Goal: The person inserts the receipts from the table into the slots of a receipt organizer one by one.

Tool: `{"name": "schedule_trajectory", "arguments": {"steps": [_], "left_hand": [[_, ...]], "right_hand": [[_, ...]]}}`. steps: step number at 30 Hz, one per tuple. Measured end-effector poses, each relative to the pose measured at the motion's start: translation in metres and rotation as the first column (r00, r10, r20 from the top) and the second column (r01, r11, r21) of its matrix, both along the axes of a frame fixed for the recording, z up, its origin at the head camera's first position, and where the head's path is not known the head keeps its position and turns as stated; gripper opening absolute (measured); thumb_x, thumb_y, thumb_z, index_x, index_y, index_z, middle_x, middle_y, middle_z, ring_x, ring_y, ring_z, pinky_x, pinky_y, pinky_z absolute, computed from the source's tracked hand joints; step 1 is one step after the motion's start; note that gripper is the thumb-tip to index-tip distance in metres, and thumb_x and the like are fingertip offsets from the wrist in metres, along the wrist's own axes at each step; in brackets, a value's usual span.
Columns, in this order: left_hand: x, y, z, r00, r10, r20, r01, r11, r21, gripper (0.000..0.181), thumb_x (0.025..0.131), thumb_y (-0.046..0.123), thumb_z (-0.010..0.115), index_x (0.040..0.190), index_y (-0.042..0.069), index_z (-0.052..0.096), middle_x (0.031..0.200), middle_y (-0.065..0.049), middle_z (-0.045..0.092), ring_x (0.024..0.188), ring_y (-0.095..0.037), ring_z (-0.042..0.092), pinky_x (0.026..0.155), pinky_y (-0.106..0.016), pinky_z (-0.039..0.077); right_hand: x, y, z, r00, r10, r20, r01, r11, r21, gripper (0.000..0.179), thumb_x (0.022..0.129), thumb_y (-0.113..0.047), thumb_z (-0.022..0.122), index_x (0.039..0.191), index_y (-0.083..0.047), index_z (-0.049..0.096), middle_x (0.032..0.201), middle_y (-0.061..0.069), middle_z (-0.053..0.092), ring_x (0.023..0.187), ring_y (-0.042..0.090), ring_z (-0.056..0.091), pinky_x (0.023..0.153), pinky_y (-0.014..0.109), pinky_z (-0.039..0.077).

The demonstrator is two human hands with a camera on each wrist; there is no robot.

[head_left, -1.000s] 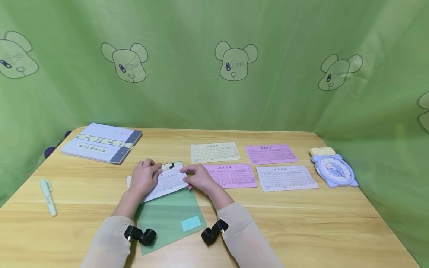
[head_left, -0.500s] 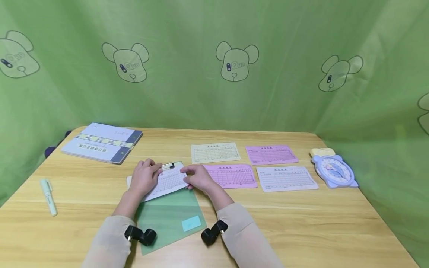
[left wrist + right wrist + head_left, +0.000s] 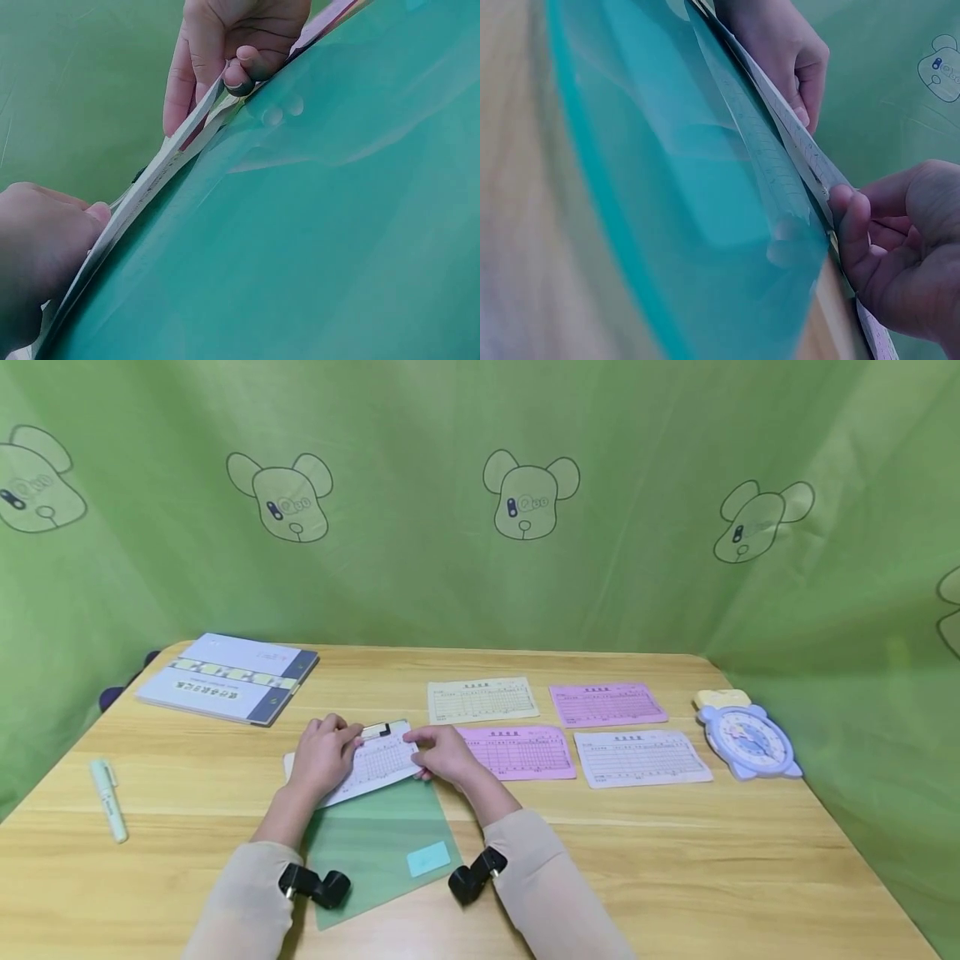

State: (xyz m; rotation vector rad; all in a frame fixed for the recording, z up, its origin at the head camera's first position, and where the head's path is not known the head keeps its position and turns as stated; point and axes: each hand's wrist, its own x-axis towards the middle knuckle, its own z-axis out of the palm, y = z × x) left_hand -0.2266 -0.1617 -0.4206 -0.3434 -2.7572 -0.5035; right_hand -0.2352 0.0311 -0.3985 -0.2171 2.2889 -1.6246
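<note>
White form (image 3: pixel 378 767): its right edge is pinched in my right fingers (image 3: pixel 423 737); my left fingers (image 3: pixel 328 727) lie beside the clip (image 3: pixel 376 732), their grip unclear.

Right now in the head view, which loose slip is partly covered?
The front pink slip: the right grip overlaps its left end. The rear pink slip, cream slip and white slip show whole.

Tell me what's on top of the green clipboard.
On the green clipboard are a white form, a metal clip and a blue label. The left hand hides part of the form; what the form covers isn't visible from above.
</note>
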Motion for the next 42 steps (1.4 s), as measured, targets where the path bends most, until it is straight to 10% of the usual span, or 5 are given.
{"name": "schedule_trajectory", "arguments": {"steps": [42], "left_hand": [[0.0, 0.0, 0.0, 1.0, -0.004, -0.007, 0.004, 1.0, -0.002, 0.027, 0.085, 0.018, 0.054, 0.108, 0.005, 0.061, 0.094, -0.012, 0.05, 0.08, -0.028, 0.041, 0.071, -0.038, 0.032]], "right_hand": [[-0.007, -0.006, 0.003, 0.997, -0.008, -0.072, 0.015, 0.996, 0.091, 0.035, 0.072, 0.011, 0.053, 0.104, -0.003, 0.061, 0.117, 0.02, 0.047, 0.046, 0.015, 0.053, 0.044, 0.024, 0.045]]}}
